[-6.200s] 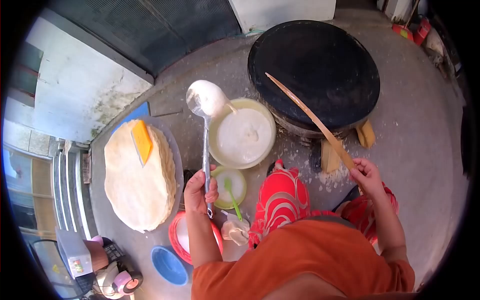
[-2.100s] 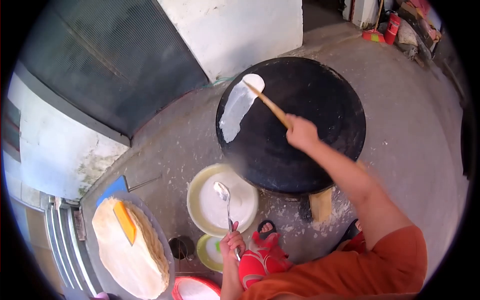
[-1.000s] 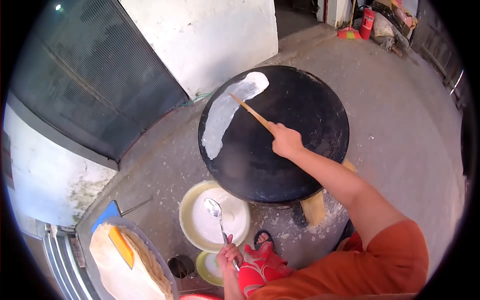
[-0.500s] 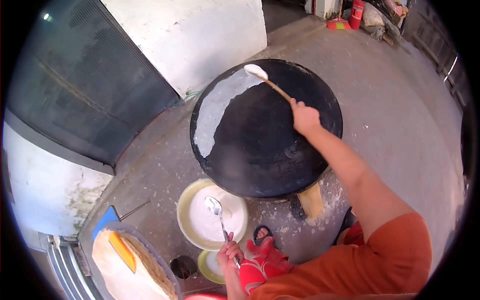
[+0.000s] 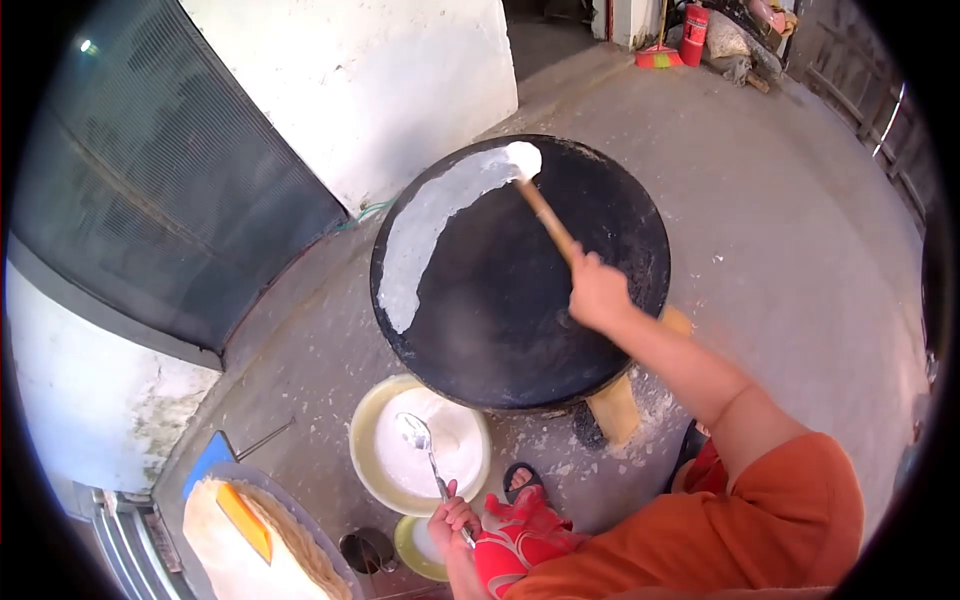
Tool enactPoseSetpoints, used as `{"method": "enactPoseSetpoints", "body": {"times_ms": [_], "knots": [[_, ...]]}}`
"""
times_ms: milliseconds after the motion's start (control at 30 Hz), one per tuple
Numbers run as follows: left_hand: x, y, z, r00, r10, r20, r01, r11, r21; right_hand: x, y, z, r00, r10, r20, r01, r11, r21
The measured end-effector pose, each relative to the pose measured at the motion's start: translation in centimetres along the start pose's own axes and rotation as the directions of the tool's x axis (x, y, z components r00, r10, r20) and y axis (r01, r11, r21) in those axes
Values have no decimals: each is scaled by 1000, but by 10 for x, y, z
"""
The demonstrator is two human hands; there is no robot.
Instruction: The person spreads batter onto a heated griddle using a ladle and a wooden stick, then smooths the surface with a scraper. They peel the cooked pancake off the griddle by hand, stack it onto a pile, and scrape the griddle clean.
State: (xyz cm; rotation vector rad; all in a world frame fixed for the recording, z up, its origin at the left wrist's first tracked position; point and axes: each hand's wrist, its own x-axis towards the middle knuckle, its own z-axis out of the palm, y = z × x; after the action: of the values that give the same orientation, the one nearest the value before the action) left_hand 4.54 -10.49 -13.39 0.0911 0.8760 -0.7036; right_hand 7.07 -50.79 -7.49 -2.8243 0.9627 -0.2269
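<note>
The griddle [image 5: 520, 310] is black metal, matt and dull, with a smear of batter [image 5: 420, 230] lying wet and smooth white across it. The stick [image 5: 547, 218] in the right hand [image 5: 597, 297] is bare pale wood. The ladle [image 5: 428, 460] in the left hand [image 5: 450, 518] is shiny metal, and the bowl [image 5: 360, 455] looks like smooth cream plastic. The floor [image 5: 800, 200] is rough grey concrete, dusted white. The shirt [image 5: 720, 540] is matt orange cloth. The block [image 5: 612, 410] is raw wood, the wall [image 5: 370, 70] chalky white plaster.
</note>
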Motion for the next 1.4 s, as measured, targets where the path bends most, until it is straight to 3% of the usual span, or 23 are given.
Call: {"method": "enactPoseSetpoints", "body": {"times_ms": [67,100,167,267,367,433,467,567,733,800,833,900,933,1000,1033,1100,1133,1200,1233,1333,1400], "knots": [[-2,-3,-1,1000,19,-16,-19,1000,12,-11,-14,7,978,-184,99,181,983,35],[-1,-4,0,1000,8,-26,-7,1000,22,1,-6,12,979,-180,101,177,984,38],[-3,-5,-1,999,2,-45,0,999,37,43,21,18,998,60,-9,-61,992,-113],[-3,-3,3,1000,-14,-18,14,1000,16,37,47,-6,984,171,46,-169,985,-44],[2,-2,0,1000,-7,9,7,1000,17,20,9,-15,988,147,52,-148,989,25],[-1,-4,0,1000,-11,-11,11,1000,18,36,-9,0,996,-62,56,63,998,-3],[0,-5,1,1000,-6,-9,6,1000,22,56,-7,22,994,-109,-15,107,990,-91],[-10,-4,-1,1000,3,-30,-1,998,60,73,26,9,995,88,-41,-93,980,-174],[-9,4,-4,999,34,17,-36,996,76,-15,77,-37,987,151,48,-143,979,-148],[-12,3,0,997,72,31,-75,993,96,-33,106,-22,999,36,-36,-24,956,292],[-16,3,3,996,78,30,-81,991,104,-34,116,-19,999,39,-35,-27,953,301],[-23,3,9,992,124,6,-124,985,122,-23,135,-21,997,22,-73,31,754,656],[-27,5,11,990,138,5,-138,980,147,-16,132,-40,975,161,154,-221,604,766],[-40,4,17,987,160,27,-162,971,175,18,158,-12,984,175,-25,-94,638,765],[-47,3,21,983,180,47,-185,963,196,32,162,-11,984,177,-26,-93,633,769],[-63,-6,31,984,171,55,-178,971,160,56,160,-12,889,392,236,-417,481,772],[-70,-13,37,982,172,73,-181,974,139,63,158,-8,890,389,237,-414,477,775],[-85,-29,49,980,180,87,-190,975,113,73,150,1,882,226,413,-469,341,815],[-89,-37,52,978,190,89,-199,974,111,65,134,-15,885,206,417,-465,389,795],[-95,-56,57,973,207,98,-215,973,85,66,148,-16,884,141,446,-465,364,807],[-91,-68,60,977,171,126,-180,981,71,71,153,-9,896,313,316,-423,379,823]]}}
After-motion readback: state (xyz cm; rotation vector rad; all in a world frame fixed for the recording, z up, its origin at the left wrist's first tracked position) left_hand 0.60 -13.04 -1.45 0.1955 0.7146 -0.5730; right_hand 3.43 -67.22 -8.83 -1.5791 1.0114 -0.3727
